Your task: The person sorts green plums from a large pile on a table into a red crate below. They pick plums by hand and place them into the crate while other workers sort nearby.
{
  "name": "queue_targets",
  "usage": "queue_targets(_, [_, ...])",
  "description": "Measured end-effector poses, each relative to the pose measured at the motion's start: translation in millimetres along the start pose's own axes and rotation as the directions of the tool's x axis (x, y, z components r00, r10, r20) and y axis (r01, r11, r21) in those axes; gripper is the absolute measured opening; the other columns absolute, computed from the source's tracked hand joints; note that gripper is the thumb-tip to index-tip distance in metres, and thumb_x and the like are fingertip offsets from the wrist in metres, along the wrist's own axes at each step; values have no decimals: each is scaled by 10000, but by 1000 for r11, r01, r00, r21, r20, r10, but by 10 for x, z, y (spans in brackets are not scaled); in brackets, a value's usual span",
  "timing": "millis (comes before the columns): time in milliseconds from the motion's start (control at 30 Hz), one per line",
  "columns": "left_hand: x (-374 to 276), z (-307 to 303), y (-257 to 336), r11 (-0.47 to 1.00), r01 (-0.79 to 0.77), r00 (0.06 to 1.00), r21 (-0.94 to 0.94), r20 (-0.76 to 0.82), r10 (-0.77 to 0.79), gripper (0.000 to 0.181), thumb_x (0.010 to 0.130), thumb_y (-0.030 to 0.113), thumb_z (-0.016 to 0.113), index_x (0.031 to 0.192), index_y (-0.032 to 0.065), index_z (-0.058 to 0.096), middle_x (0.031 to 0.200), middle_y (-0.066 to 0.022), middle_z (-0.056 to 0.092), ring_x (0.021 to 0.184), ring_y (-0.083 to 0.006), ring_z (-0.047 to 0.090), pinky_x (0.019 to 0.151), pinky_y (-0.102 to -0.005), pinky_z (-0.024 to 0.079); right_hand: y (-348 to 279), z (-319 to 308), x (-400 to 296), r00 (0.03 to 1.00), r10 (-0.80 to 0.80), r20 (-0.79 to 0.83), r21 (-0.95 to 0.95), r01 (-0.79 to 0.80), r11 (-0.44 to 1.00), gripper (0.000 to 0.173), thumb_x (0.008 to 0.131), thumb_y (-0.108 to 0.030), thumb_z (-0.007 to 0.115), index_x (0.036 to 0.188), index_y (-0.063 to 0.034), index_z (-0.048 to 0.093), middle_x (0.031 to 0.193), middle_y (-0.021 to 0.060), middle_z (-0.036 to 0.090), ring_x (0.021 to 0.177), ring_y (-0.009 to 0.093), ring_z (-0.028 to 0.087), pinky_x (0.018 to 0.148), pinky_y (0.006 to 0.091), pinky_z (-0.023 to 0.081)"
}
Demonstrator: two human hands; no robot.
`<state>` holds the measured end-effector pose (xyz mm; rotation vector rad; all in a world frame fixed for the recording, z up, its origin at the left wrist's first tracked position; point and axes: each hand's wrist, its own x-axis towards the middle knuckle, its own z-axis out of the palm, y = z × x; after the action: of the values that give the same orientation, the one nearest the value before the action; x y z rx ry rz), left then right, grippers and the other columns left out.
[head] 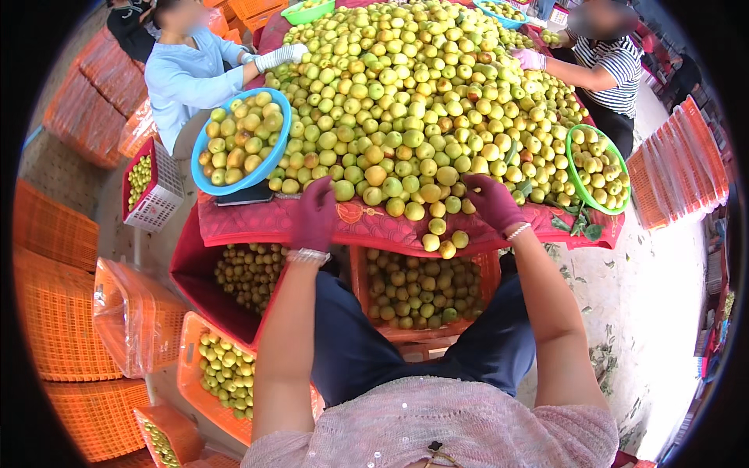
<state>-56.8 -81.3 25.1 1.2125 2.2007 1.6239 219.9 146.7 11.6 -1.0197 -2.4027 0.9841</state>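
A large heap of round yellow-green fruit covers the table with its red padded cloth. My left hand, in a maroon glove, is over the near edge of the cloth, left of the closest fruit; its fingers are bent and no fruit shows in it. My right hand, gloved alike, is at the right side of the near fruit, its thumb and fingertips by the heap; whether it touches a fruit I cannot tell. Several fruits lie at the cloth's front edge between my hands.
A blue basin of fruit sits at the left, a green basket of fruit at the right. Below the edge are a red-lined bin and an orange crate, both holding fruit. Orange crates stack at the left. Co-workers sit on both sides.
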Motion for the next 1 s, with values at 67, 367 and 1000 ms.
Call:
queue_targets(67, [233, 394, -77, 999, 33, 997, 17, 76, -34, 316, 884, 119, 592, 1190, 39, 590, 1064, -152, 668, 934, -253, 659, 821, -340, 517, -117, 141, 164, 999, 9, -34, 24, -9, 1000, 463, 830, -132, 655, 1274, -79, 532, 1140, 169, 636, 993, 323, 639, 857, 373, 508])
queue_targets(367, [560, 985, -162, 930, -30, 958, 365, 276, -77, 455, 750, 187, 656, 1184, 84, 570, 1030, -161, 644, 944, -307, 632, 794, -404, 519, 135, 417, 631, 985, -106, -134, 94, 119, 988, 493, 716, -153, 749, 1182, -90, 604, 1081, 154, 606, 908, 295, 632, 824, 371, 520])
queue_targets(1000, [-604, 171, 343, -366, 467, 735, -805, 584, -346, 407, 943, 383, 496, 1194, 71, 566, 1187, -109, 592, 1087, -285, 582, 853, -452, 535, -293, 511, 275, 973, -165, 163, 74, 154, 985, 469, 798, -210, 722, 1229, -105, 572, 1086, 121, 640, 984, 265, 632, 826, 376, 517])
